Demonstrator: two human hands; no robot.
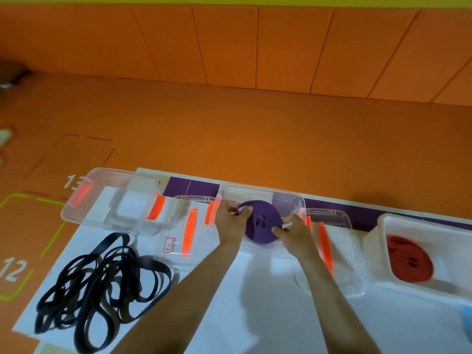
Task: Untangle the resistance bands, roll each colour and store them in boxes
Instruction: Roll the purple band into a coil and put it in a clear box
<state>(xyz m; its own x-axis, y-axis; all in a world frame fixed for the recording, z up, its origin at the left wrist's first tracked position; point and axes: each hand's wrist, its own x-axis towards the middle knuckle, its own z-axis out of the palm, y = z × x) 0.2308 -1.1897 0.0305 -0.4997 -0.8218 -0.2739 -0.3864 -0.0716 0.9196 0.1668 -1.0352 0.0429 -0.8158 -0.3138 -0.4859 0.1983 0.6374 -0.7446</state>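
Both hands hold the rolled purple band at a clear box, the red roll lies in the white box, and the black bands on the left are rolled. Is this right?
Not quite. In the head view the black bands lie in a loose tangle, not rolled. The rest holds: left hand and right hand hold the purple band, red roll in the white box.

White numerals on the orange floor (229,139) read "13" (74,180), beside a clear box (112,170), and "12" (12,270) inside a green outline, while a small red-bordered label (168,245) on a clear lid (178,221) carries handwriting too small to read.
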